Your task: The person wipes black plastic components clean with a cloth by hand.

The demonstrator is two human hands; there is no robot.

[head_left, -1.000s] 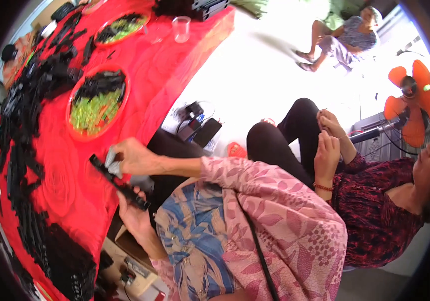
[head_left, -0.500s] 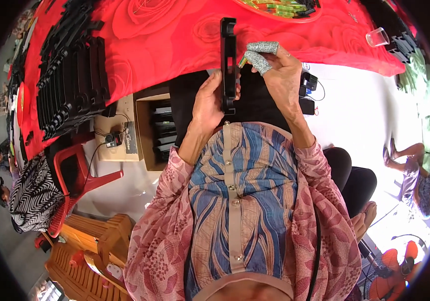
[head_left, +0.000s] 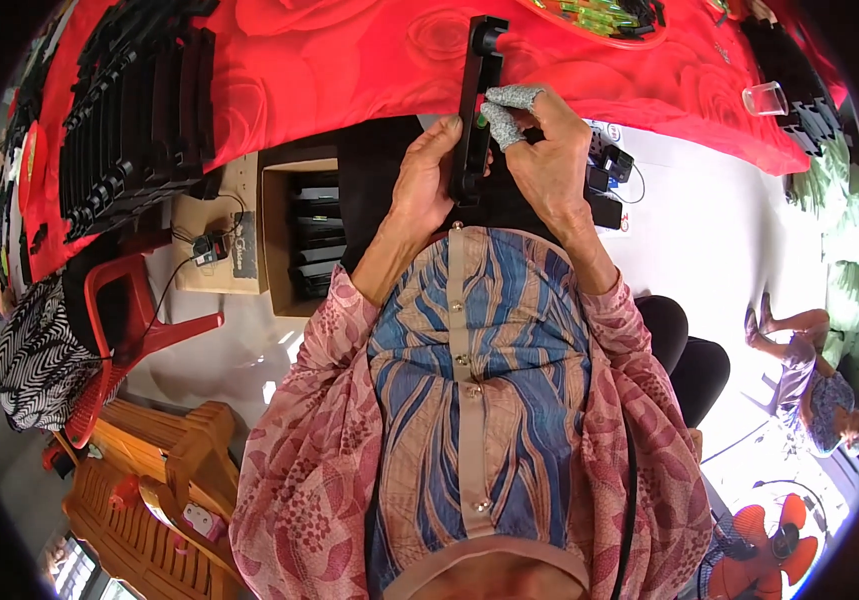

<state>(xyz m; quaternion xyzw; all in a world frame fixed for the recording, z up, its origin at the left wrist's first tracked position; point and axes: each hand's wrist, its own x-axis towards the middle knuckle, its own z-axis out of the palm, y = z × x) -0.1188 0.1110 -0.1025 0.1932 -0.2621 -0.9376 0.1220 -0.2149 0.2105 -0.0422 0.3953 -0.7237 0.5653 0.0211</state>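
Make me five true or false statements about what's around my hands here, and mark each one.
1. Your left hand holds a long black part. True.
2. Your right hand's fingertips are all bare. False: the right hand wears grey finger covers.
3. The table covering is plain blue. False: it is a red cloth with a rose pattern.
4. A clear cup is to the right of your hands. True.
5. The fan has green blades. False: the fan has orange ones.

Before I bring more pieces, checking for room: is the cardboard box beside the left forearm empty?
Not empty: several black pieces show inside the open cardboard box; how full, I cannot tell.
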